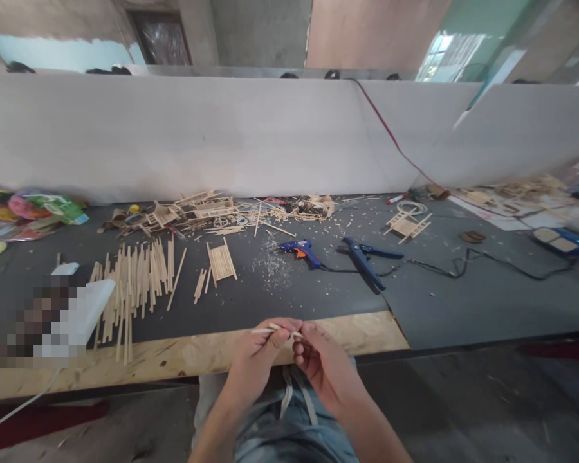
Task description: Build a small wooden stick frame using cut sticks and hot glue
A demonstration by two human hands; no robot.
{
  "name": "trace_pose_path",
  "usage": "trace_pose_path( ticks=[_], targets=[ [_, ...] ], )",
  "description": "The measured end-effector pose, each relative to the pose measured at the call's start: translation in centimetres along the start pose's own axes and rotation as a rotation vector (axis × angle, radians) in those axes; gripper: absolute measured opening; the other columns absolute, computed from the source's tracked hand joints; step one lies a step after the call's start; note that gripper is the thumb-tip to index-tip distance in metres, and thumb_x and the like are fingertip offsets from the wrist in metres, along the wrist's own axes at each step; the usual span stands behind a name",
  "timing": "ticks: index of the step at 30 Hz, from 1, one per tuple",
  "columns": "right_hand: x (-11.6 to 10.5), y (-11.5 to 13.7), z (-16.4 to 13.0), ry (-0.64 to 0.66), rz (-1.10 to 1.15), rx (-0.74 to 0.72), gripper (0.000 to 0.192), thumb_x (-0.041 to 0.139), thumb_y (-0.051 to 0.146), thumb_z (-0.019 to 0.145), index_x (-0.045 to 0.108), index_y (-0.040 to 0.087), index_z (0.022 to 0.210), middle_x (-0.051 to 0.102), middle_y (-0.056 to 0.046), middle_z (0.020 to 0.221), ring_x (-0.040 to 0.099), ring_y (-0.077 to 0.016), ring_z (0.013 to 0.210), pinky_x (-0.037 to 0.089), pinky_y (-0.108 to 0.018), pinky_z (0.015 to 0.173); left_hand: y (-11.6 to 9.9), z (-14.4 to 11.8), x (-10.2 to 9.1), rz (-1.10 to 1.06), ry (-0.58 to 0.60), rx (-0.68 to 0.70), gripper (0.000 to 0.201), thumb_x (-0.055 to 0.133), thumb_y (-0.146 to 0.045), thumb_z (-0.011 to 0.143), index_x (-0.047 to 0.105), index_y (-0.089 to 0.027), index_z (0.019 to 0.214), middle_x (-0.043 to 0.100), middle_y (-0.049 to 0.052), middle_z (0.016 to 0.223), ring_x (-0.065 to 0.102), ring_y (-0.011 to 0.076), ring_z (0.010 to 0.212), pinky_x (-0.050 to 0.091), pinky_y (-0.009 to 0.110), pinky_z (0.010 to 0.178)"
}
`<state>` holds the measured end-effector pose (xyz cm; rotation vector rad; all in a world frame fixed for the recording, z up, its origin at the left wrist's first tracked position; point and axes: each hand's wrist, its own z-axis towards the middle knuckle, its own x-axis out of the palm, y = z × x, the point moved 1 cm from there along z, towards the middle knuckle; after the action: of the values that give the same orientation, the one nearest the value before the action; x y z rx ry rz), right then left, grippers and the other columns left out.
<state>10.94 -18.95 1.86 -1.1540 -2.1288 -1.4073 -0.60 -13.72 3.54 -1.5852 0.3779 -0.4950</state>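
Both my hands meet over the light wooden strip at the table's front edge. My left hand (263, 350) is closed around thin wooden sticks (263, 330), whose pale ends stick out to the left. The fingers of my right hand (323, 360) pinch the right end of a stick close to the left fingertips. Beyond my hands lies a blue glue gun (302, 252) with an orange trigger. To its right is a dark blue cutter (367, 260) with spread handles. A small panel of joined sticks (222, 262) lies to the left, beside a few short sticks (201, 284).
Many loose sticks (137, 283) are piled at left, some overhanging the wooden strip (197, 350). Stick constructions and scraps (207, 209) line the back. A small stick frame (408, 226) sits right of centre. A black cable (456, 273) crosses the right side. A white partition (197, 135) stands behind.
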Motion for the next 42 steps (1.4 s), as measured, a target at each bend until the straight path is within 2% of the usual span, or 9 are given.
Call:
trace_pose_path(
  ticks=[5, 9, 19, 23, 27, 30, 33, 36, 42],
  targets=[
    [-0.5, 0.1, -0.1, 0.030, -0.246, -0.149, 0.020, 0.070, 0.030, 0.066, 0.062, 0.018, 0.080, 0.062, 0.002, 0.071, 0.054, -0.0083, 0.059, 0.045, -0.021, 0.055, 0.0, 0.0, -0.7, 0.038, -0.048, -0.079, 0.023, 0.049, -0.034, 0.081, 0.064, -0.016, 0.083, 0.065, 0.004, 0.088, 0.057, 0.0168, 0.086, 0.040, 0.027, 0.081],
    [-0.4, 0.3, -0.1, 0.082, -0.434, -0.157, 0.022, 0.069, 0.034, 0.066, 0.064, 0.015, 0.077, 0.059, 0.001, 0.059, 0.051, -0.0085, 0.051, 0.043, -0.021, 0.051, -0.3, 0.0, -0.6, 0.054, -0.063, -0.109, 0.025, 0.049, -0.037, 0.081, 0.061, -0.014, 0.080, 0.063, 0.004, 0.079, 0.055, 0.0160, 0.078, 0.041, 0.026, 0.075],
    [-1.8, -0.9, -0.2, 0.280, -0.090, 0.124, 0.021, 0.062, 0.029, 0.076, 0.058, 0.012, 0.066, 0.052, 0.002, 0.052, 0.042, -0.0032, 0.038, 0.035, -0.014, 0.036, 0.3, -0.5, -0.1, -0.200, 0.154, -0.133, 0.028, 0.055, -0.034, 0.079, 0.062, -0.014, 0.097, 0.062, 0.005, 0.075, 0.057, 0.0141, 0.069, 0.044, 0.028, 0.070],
    [-1.8, -1.2, -0.2, 0.260, -0.122, 0.154, 0.023, 0.063, 0.033, 0.074, 0.057, 0.012, 0.066, 0.052, 0.001, 0.053, 0.043, -0.0037, 0.039, 0.035, -0.015, 0.037, 0.8, -0.3, 0.2, -0.314, 0.236, -0.170, 0.024, 0.056, -0.034, 0.077, 0.063, -0.013, 0.085, 0.056, 0.002, 0.061, 0.053, 0.0116, 0.055, 0.044, 0.026, 0.058],
    [-1.6, -0.6, 0.2, 0.190, -0.309, 0.039, 0.023, 0.064, 0.036, 0.072, 0.058, 0.014, 0.069, 0.056, 0.000, 0.061, 0.050, -0.0086, 0.049, 0.041, -0.020, 0.046, 0.9, 0.0, 0.0, -0.244, 0.088, -0.147, 0.022, 0.054, -0.035, 0.078, 0.061, -0.014, 0.076, 0.057, 0.002, 0.066, 0.052, 0.0122, 0.060, 0.042, 0.025, 0.061],
    [-1.9, 0.6, 0.5, 0.015, -0.509, -0.162, 0.022, 0.063, 0.036, 0.071, 0.061, 0.015, 0.079, 0.053, 0.001, 0.061, 0.048, -0.0095, 0.055, 0.040, -0.022, 0.054, 0.6, 0.1, -0.3, -0.071, -0.029, -0.139, 0.021, 0.052, -0.034, 0.079, 0.061, -0.015, 0.075, 0.058, 0.002, 0.074, 0.051, 0.0130, 0.074, 0.038, 0.023, 0.071],
    [-1.9, 1.6, 0.3, -0.048, -0.605, -0.251, 0.029, 0.056, 0.040, 0.077, 0.063, 0.017, 0.092, 0.048, 0.002, 0.059, 0.045, -0.0102, 0.057, 0.038, -0.022, 0.055, -0.1, -0.1, 0.1, 0.113, 0.069, -0.164, 0.025, 0.048, -0.034, 0.080, 0.061, -0.015, 0.070, 0.056, 0.000, 0.068, 0.048, 0.0128, 0.070, 0.036, 0.023, 0.068],
    [-1.0, 2.1, -0.2, 0.070, -0.654, -0.253, 0.025, 0.058, 0.037, 0.075, 0.066, 0.019, 0.090, 0.053, 0.000, 0.071, 0.048, -0.0112, 0.062, 0.040, -0.023, 0.058, -0.6, -0.3, 0.8, 0.209, 0.156, -0.161, 0.028, 0.045, -0.035, 0.081, 0.062, -0.015, 0.071, 0.057, 0.000, 0.068, 0.048, 0.0133, 0.067, 0.036, 0.023, 0.062],
    [-0.1, 2.5, -0.3, 0.084, -0.611, -0.270, 0.017, 0.062, 0.034, 0.072, 0.066, 0.018, 0.075, 0.053, 0.001, 0.065, 0.050, -0.0117, 0.062, 0.041, -0.024, 0.059, -0.8, -0.8, 1.1, 0.143, 0.125, -0.182, 0.029, 0.047, -0.037, 0.081, 0.060, -0.016, 0.096, 0.061, 0.002, 0.071, 0.053, 0.0144, 0.067, 0.041, 0.024, 0.061]
  ],
)
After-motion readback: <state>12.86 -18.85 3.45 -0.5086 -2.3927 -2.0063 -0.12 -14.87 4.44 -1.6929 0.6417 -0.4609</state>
